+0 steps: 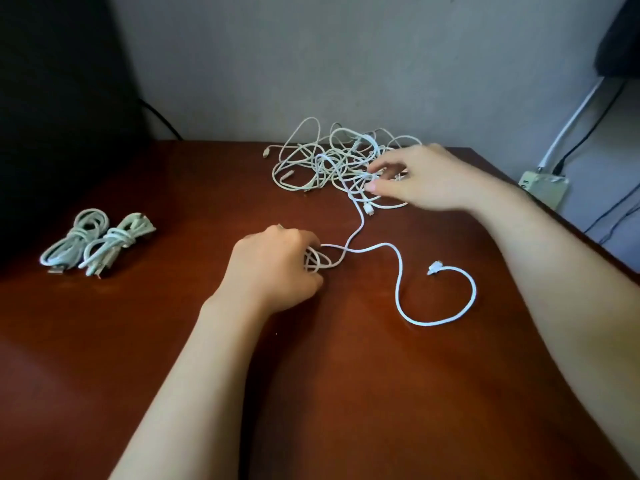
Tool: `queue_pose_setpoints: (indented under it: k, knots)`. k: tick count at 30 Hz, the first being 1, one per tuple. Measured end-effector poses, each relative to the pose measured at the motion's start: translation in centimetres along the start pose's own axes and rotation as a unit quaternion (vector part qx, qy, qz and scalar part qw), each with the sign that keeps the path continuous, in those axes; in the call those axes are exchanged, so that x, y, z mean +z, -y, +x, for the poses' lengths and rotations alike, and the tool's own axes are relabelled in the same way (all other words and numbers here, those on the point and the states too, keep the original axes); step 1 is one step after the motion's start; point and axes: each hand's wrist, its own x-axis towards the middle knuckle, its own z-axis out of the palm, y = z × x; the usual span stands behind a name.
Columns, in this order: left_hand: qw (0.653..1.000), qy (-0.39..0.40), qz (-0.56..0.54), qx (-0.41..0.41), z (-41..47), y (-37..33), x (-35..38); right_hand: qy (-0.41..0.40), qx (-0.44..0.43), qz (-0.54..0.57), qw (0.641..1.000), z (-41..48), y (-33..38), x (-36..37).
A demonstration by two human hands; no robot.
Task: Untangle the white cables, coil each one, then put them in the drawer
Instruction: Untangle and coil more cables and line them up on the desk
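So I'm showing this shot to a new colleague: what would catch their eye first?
The white tangle of cables at the far edge of the table, with the right hand pinching into it. Nearer, the left hand grips a half-made coil, and two finished bundles lie at the left.

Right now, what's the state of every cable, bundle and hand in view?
left hand: grips the partial coil
partial coil: a few loops, unfinished, one strand runs up into the pile
free end: loose, lying on the table
tangled pile: knotted, at the table's back edge
right hand: fingers pinch pile strands
left bundle: coiled, set aside
right bundle: coiled, set aside
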Motion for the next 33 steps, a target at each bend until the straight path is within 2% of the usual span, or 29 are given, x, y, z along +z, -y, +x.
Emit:
queue_pose_setpoints:
  k: [6, 12, 17, 19, 21, 24, 27, 29, 31, 33]
  knots:
    - [1.000, -0.026, 0.003, 0.013, -0.2, 0.3, 0.3, 0.013, 0.029, 0.041, 0.999, -4.8, 0.2, 0.7]
    - [0.996, -0.080, 0.007, -0.026, 0.2, 1.1, 1.0, -0.004, 0.038, 0.090, 0.995, -5.6, -0.9, 3.1]
    - [0.990, -0.116, -0.064, -0.050, 0.6, 1.7, 1.2, 0.032, -0.024, 0.129, 0.991, -6.5, -0.6, 3.7]
    - [0.978, -0.154, -0.121, -0.070, 0.9, 1.8, 1.1, 0.020, -0.058, 0.131, 0.989, -6.7, -0.2, 3.8]
    - [0.950, -0.205, -0.215, -0.101, 1.1, 1.7, 0.9, -0.052, -0.074, 0.162, 0.983, -6.8, 0.3, 3.9]
    - [0.883, -0.268, -0.365, -0.124, 1.1, 1.4, 0.4, -0.207, -0.087, 0.218, 0.950, -6.8, 0.4, 4.0]
    - [0.826, -0.286, -0.465, -0.142, 1.3, 1.2, 0.0, -0.379, -0.143, 0.161, 0.900, -6.9, 0.5, 3.8]
    - [0.779, -0.270, -0.547, -0.146, 1.4, 0.9, -0.1, -0.471, -0.162, 0.115, 0.860, -6.8, 0.2, 3.6]
    - [0.739, -0.221, -0.621, -0.139, 1.4, 0.4, -0.2, -0.527, -0.158, 0.095, 0.829, -6.8, -0.1, 3.5]
    - [0.739, -0.181, -0.637, -0.124, 1.3, -0.2, -0.1, -0.560, -0.147, 0.079, 0.812, -6.7, -0.4, 3.5]
